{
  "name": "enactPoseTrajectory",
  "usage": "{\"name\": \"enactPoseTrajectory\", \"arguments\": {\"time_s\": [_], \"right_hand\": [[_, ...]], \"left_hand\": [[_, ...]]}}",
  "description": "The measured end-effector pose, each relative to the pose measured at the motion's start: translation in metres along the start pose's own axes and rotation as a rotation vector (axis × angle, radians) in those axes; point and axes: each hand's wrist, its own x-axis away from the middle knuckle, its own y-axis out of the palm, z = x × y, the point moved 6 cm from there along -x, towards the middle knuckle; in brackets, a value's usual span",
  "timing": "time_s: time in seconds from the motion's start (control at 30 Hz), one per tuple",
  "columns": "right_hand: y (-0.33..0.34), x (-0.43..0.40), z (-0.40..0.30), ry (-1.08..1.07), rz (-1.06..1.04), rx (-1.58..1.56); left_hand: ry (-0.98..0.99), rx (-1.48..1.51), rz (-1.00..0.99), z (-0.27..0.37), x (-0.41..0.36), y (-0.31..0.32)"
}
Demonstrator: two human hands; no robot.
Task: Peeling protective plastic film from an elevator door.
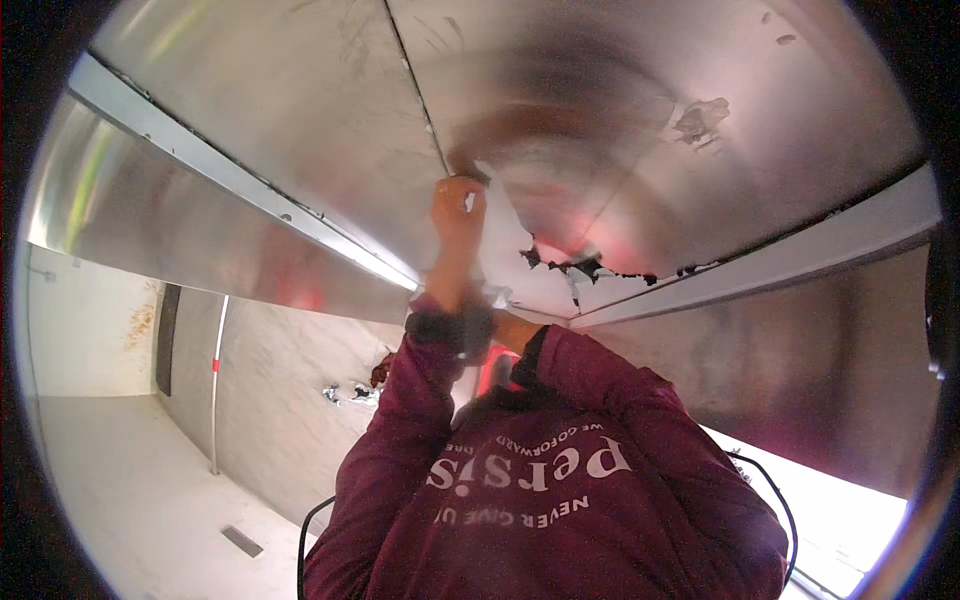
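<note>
My left hand is raised in a blurred fist against a large shiny metal panel, at the end of a thin dark seam. It appears closed on the tip of a pale film, which widens below the hand and has a ragged, dark-edged border. A small pale patch shows among the curled fingers. My right hand is mostly hidden behind the left wrist and its dark cuff; only skin near its wrist shows, so its fingers cannot be made out. Both sleeves are maroon.
Pale metal rails flank the panel, the other one at the right. Crumpled film clings to the panel at upper right. A white rod with a red band stands against the left wall. Crumpled shiny scraps lie beyond my left sleeve.
</note>
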Motion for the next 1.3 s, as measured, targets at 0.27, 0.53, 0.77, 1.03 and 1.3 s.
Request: {"name": "enactPoseTrajectory", "arguments": {"time_s": [0.27,0.53,0.77,1.03,1.3], "right_hand": [[-0.011,-0.002,-0.003,-0.019,0.006,0.099],[-0.049,0.002,0.000,0.066,0.071,0.566],[-0.055,0.010,-0.027,0.038,0.130,0.385],[-0.055,0.011,-0.003,-0.168,0.154,0.490],[-0.130,0.001,-0.063,0.122,0.598,-0.286]], "left_hand": [[-0.046,-0.037,0.103,0.017,0.004,0.007],[0.071,-0.138,0.115,0.021,-0.005,0.004],[0.159,-0.112,0.061,0.017,-0.008,0.003],[0.174,-0.074,-0.099,0.012,-0.010,0.005],[0.247,-0.045,-0.004,0.016,-0.010,-0.001]]}}
